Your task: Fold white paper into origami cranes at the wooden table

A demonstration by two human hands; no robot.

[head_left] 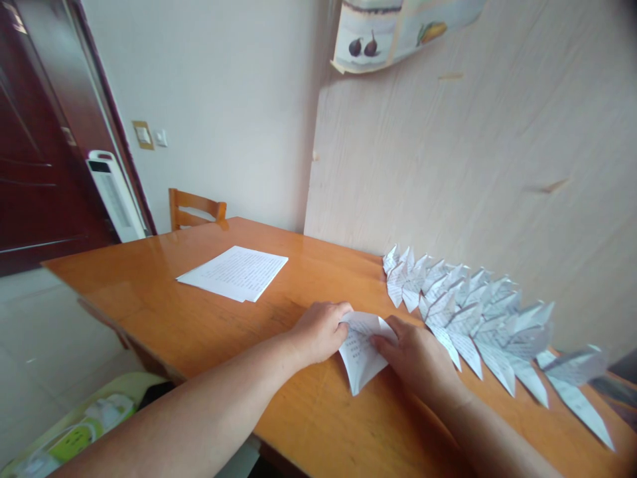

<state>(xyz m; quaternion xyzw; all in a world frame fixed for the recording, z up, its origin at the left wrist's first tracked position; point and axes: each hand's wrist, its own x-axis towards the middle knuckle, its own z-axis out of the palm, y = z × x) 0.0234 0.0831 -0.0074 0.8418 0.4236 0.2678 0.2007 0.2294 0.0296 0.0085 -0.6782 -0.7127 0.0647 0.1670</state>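
Observation:
A sheet of printed paper [362, 345], partly folded and tapering to a point at the bottom, is held up between my two hands above the wooden table. My left hand [324, 326] pinches its left edge. Fingers of my right hand [417, 350] are closed on the right edge, the thumb pressing on the printed face. To the right, several folded paper pieces [468, 302] with pointed tips stand in rows. One more folded piece [580, 378] sits a little apart at the near right end. Beyond my left hand lies a flat stack of printed sheets [236, 272].
The orange-brown wooden table [164, 318] meets a pale board wall on the right. A wooden chair [196, 207] stands past the far edge. At lower left, below table height, is a pale green basin [134, 382] with items in it.

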